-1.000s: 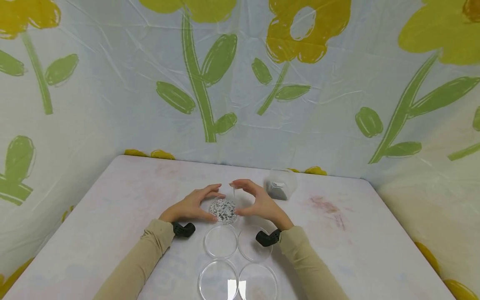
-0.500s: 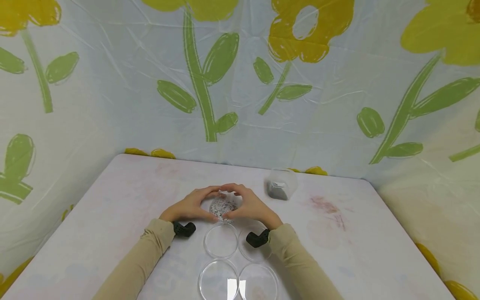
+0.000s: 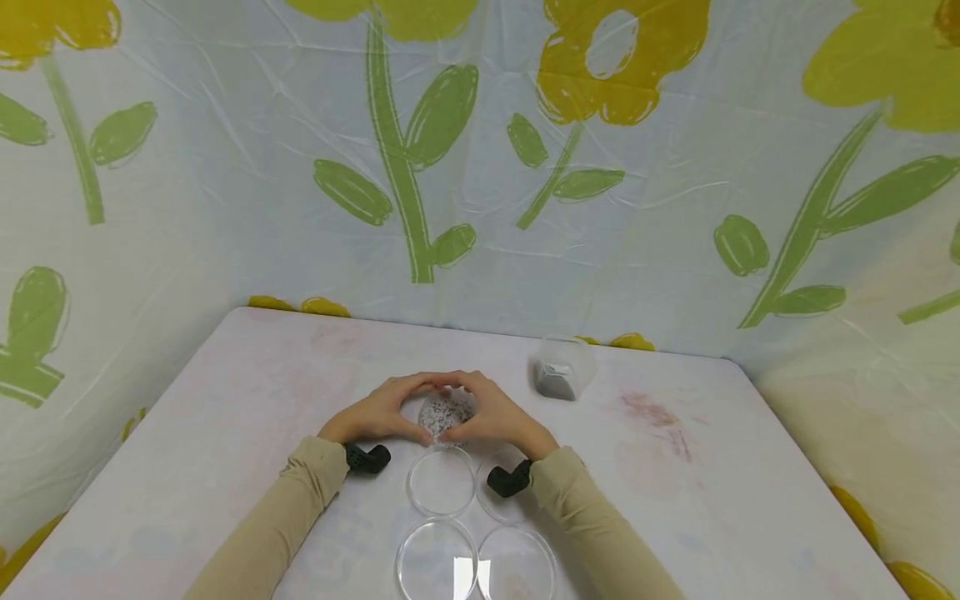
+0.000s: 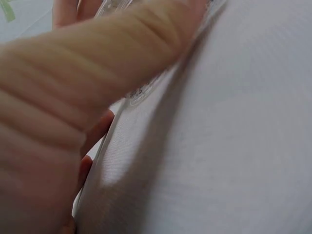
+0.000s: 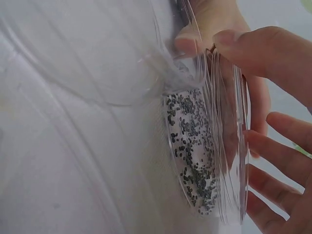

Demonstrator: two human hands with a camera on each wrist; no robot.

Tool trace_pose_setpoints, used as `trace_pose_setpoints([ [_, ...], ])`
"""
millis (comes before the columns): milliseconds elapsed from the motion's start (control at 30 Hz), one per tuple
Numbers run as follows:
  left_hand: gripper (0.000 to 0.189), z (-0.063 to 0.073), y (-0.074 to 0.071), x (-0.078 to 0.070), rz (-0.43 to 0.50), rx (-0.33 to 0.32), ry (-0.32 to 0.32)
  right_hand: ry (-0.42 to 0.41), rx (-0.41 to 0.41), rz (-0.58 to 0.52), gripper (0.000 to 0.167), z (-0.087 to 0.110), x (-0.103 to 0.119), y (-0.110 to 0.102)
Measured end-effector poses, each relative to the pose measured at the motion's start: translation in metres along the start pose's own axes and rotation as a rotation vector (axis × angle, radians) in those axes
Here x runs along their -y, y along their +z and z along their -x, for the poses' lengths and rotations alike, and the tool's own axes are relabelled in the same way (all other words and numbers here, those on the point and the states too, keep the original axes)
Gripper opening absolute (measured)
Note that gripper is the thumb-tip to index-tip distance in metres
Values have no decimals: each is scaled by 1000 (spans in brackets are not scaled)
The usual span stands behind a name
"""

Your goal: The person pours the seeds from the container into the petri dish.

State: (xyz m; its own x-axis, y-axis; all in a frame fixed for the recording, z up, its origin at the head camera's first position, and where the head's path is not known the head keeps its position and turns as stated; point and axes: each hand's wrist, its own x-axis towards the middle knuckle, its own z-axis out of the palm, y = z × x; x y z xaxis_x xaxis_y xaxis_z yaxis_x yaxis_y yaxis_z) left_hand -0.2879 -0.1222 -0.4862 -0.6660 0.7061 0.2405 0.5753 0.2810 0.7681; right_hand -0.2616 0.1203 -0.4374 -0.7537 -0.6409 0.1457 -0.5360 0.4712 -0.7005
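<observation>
A clear round petri dish (image 3: 442, 414) with dark grains on its bottom stands between my hands in the head view. My left hand (image 3: 381, 412) holds its left side, thumb at the near rim and fingers at the far rim. With thumb and fingers, my right hand (image 3: 497, 418) grips a clear lid at the right side; the fingertips of both hands meet at front and back. Several clear rims lie one against another above the grains (image 5: 192, 146) in the right wrist view. The left thumb (image 4: 112, 53) hides most of the dish in the left wrist view.
Clear empty dishes lie nearer me: one (image 3: 442, 483) directly in front, one (image 3: 491, 498) partly under my right wrist, and two more, a left dish (image 3: 431, 562) and a right dish (image 3: 517, 562). A clear tub (image 3: 557, 379) of dark grains stands back right on the white table (image 3: 675, 500).
My right hand has moved left and tipped the clear lid, upright a second ago, down over the dish with grains. The left hand has stayed at the dish.
</observation>
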Motion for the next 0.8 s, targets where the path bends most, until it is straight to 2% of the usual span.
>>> trace_pose_setpoints([
  [400, 98, -2, 0, -3, -60, -16, 0, -49, -23, 29, 72, 1, 1, 2],
  [567, 98, -2, 0, -5, -52, -11, -35, -57, -16, 24, 71, 2, 0, 1],
  [667, 99, 2, 0, -4, -60, -6, -52, -45, 3, 34, 71, 3, 1, 0],
  [800, 98, 14, -2, -3, -61, -14, -67, -30, 8, 45, 68, 5, 3, -3],
])
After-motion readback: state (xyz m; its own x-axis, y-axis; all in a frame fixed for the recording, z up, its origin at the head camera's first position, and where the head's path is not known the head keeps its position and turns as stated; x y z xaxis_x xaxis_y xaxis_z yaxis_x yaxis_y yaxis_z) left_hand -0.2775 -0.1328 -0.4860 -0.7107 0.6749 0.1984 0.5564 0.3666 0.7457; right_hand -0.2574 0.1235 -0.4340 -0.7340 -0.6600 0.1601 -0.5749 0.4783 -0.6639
